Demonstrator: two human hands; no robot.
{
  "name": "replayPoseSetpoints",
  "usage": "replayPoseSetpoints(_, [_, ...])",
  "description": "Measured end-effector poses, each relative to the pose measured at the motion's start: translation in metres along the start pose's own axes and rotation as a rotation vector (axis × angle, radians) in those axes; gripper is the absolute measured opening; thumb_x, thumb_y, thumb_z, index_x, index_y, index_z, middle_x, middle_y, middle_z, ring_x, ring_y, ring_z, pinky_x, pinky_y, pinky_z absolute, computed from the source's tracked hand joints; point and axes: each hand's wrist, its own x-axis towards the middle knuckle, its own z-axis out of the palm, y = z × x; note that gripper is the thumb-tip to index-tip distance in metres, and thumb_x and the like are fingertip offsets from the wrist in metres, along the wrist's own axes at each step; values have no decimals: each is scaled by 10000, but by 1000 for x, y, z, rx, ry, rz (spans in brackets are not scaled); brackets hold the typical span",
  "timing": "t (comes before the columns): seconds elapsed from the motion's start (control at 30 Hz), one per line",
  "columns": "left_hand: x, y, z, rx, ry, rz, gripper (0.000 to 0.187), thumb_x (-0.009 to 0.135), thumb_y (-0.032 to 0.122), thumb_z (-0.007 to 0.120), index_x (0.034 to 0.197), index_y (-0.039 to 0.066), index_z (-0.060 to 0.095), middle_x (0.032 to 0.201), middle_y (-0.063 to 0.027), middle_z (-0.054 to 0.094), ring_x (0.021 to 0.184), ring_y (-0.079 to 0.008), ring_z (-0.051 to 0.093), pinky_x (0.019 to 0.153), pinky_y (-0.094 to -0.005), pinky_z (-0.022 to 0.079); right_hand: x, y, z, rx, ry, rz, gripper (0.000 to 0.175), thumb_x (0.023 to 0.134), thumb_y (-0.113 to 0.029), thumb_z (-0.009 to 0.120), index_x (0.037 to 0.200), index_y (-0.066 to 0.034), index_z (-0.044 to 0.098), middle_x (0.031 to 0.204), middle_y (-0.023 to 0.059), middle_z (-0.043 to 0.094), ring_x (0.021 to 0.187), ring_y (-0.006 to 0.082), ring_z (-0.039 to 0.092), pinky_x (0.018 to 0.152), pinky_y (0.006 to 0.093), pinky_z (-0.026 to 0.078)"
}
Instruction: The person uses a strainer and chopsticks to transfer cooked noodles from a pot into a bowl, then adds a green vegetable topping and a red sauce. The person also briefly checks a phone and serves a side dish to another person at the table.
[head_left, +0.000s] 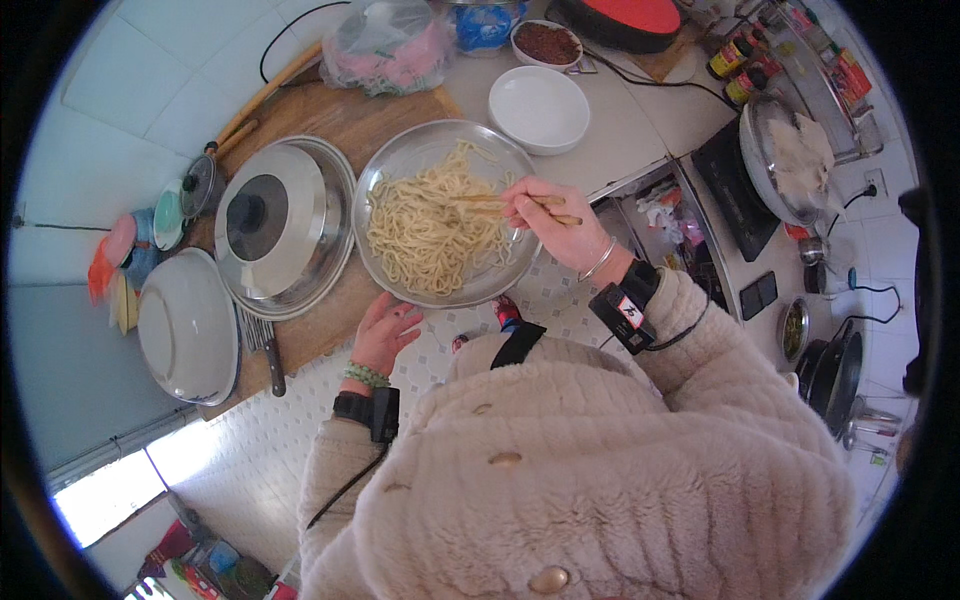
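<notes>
A wide round metal tray sits before me, bearing a heap of pale noodles. My right hand grips a pair of wooden chopsticks over the tray's right side, and their tips reach into the noodles. Beside the tray's near left rim is my left hand, palm up with fingers loosely spread and nothing in it. Whether its fingertips touch the rim I cannot tell. A white bowl stands just behind the tray at the right.
On the wooden board at left are a lidded metal pan, an overturned enamel basin and a knife. At right, an induction cooker bears a glass-lidded pan. An open drawer juts out below the counter.
</notes>
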Motion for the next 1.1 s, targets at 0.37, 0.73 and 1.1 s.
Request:
replayPoseSetpoints(0.37, [-19,13,-42,112,77,83,438,817,134,530,1225,45,398,1127,-146,525,957,-268,563,797,-376,480,-11,-40,-101,69,436,-134,164,856,-168,453,813,-39,544,801,46,561,641,144,530,679,295,456])
replayPoseSetpoints(0.73, [-34,-31,-11,-121,421,107,315,838,140,505,1140,55,476,1061,-131,570,906,-241,585,747,-350,504,161,80,-281,161,362,564,169,847,-203,521,762,-58,517,671,10,530,532,76,476,433,212,370])
replayPoseSetpoints(1.1, [-49,-68,97,-259,661,47,276,866,134,502,1129,53,479,1029,-132,584,881,-238,589,737,-353,499,279,154,-297,124,186,606,133,815,-127,512,883,-13,521,805,85,603,592,157,612,315,221,307])
